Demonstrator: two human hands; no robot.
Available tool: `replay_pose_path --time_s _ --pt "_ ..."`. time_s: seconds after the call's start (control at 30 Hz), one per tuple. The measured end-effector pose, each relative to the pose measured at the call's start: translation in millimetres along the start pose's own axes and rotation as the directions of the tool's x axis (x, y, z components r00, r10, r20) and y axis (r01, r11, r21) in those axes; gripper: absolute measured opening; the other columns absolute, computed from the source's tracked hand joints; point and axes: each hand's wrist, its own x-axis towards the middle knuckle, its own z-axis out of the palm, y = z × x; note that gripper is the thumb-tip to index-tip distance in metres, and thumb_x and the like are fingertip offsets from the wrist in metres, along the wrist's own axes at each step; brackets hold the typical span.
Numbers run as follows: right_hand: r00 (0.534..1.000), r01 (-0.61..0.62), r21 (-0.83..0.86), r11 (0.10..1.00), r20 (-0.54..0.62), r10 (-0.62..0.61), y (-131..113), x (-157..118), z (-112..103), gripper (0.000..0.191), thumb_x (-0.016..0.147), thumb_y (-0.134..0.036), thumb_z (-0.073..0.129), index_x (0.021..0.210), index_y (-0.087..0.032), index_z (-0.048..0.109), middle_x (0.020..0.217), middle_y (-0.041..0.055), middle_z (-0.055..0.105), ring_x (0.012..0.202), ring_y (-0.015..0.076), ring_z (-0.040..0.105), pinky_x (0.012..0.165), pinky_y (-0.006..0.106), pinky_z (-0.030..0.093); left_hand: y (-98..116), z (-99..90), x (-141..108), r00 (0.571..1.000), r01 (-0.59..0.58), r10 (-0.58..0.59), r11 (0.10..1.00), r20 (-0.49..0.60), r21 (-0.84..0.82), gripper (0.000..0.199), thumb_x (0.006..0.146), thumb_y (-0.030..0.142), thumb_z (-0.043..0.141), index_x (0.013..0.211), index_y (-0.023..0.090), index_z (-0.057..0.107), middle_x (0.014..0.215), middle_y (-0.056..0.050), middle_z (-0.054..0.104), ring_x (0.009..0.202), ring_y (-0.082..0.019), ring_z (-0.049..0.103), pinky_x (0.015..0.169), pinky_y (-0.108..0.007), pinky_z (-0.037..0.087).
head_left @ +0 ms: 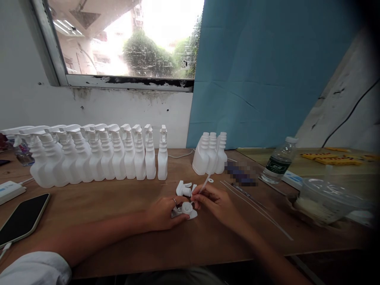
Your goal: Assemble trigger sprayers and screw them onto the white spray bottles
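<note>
My left hand (164,213) is closed around a white trigger spray head (187,208), whose round collar opening faces up, low over the table. Pinched in my right hand (216,202) is a thin white plastic tube (204,184), slanting up to the right, with its lower end close to the spray head's collar. Whether the tube touches the collar I cannot tell. Just beyond my hands a second white spray head (183,189) lies on the table. A small white ring (210,180) lies near my right fingers.
A row of white spray bottles (118,158) with heads stands at the left, and several headless bottles (204,154) stand right of centre. Thin tubes (258,209), a water bottle (277,162) and a lidded plastic cup (323,202) are at right. A phone (23,217) lies at left.
</note>
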Motion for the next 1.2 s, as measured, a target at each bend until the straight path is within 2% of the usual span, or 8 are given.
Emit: replay_pose_path --time_s 0.3,0.5,0.67,0.83,0.9,1.03,1.2 --pt "0.996 0.076 -0.156 0.985 0.062 -0.067 -9.1 -3.2 1.3 0.011 0.092 -0.025 0.058 0.086 -0.022 0.067 0.072 -0.0021 0.066 0.068 0.0129 0.062 0.068 0.024 0.048 2.5 -1.6 1.6 0.999 0.039 -0.039 0.999 0.025 0.014 0.036 0.088 0.038 0.062 0.121 0.024 0.059 0.11 -0.003 0.069 0.096 -0.021 0.065 0.085 -0.029 0.049" --pt "0.996 0.061 -0.13 0.99 0.067 -0.053 -10.2 -4.8 4.3 0.01 0.09 -0.026 0.061 0.082 -0.022 0.066 0.073 -0.0028 0.067 0.066 0.012 0.06 0.066 0.023 0.046 1.9 -2.0 1.3 1.0 0.006 -0.006 1.0 0.019 0.012 0.036 0.088 0.039 0.061 0.122 0.024 0.058 0.113 -0.003 0.069 0.099 -0.021 0.065 0.087 -0.029 0.048" --pt "0.997 0.046 -0.139 0.989 0.06 -0.038 -6.8 -2.4 4.0 0.01 0.092 -0.026 0.058 0.087 -0.022 0.065 0.072 -0.0028 0.064 0.067 0.0125 0.06 0.066 0.024 0.046 3.2 -2.2 0.6 1.0 0.013 -0.013 1.0 0.026 0.018 0.036 0.088 0.039 0.062 0.122 0.025 0.058 0.111 -0.002 0.069 0.097 -0.02 0.065 0.085 -0.029 0.049" --pt "0.984 0.172 -0.296 0.94 0.1 -0.149 8.5 5.3 3.3 0.013 0.093 -0.026 0.057 0.083 -0.021 0.065 0.085 0.001 0.064 0.081 0.0157 0.059 0.076 0.028 0.044 0.5 0.0 1.1 1.0 0.026 -0.026 0.999 0.016 0.034 0.039 0.088 0.04 0.061 0.123 0.023 0.058 0.11 -0.003 0.069 0.095 -0.021 0.065 0.084 -0.03 0.049" --pt "0.98 0.186 -0.335 0.924 0.132 -0.149 13.2 6.8 3.4 0.017 0.093 -0.027 0.057 0.079 -0.02 0.063 0.081 0.0006 0.061 0.079 0.0154 0.057 0.074 0.028 0.043 -0.2 0.7 1.2 0.999 0.033 -0.034 0.999 0.014 0.039 0.039 0.088 0.04 0.061 0.123 0.022 0.058 0.109 -0.004 0.069 0.094 -0.021 0.065 0.084 -0.03 0.049" --pt "0.986 0.137 -0.378 0.916 0.136 -0.092 15.0 5.6 5.2 0.021 0.095 -0.026 0.052 0.076 -0.019 0.057 0.069 -0.0015 0.057 0.067 0.0139 0.054 0.065 0.026 0.04 -0.7 1.5 1.0 1.0 0.025 -0.026 0.999 0.01 0.036 0.039 0.088 0.04 0.06 0.123 0.022 0.059 0.111 -0.005 0.07 0.094 -0.021 0.065 0.084 -0.03 0.049" --pt "0.986 0.142 -0.401 0.905 0.137 -0.094 12.6 4.6 10.7 0.02 0.092 -0.021 0.052 0.072 -0.019 0.054 0.07 -0.0008 0.056 0.068 0.0146 0.052 0.067 0.028 0.039 -4.4 3.3 1.4 1.0 0.019 -0.019 1.0 0.014 0.011 0.038 0.089 0.04 0.061 0.123 0.024 0.059 0.112 -0.003 0.07 0.096 -0.02 0.065 0.085 -0.028 0.048"
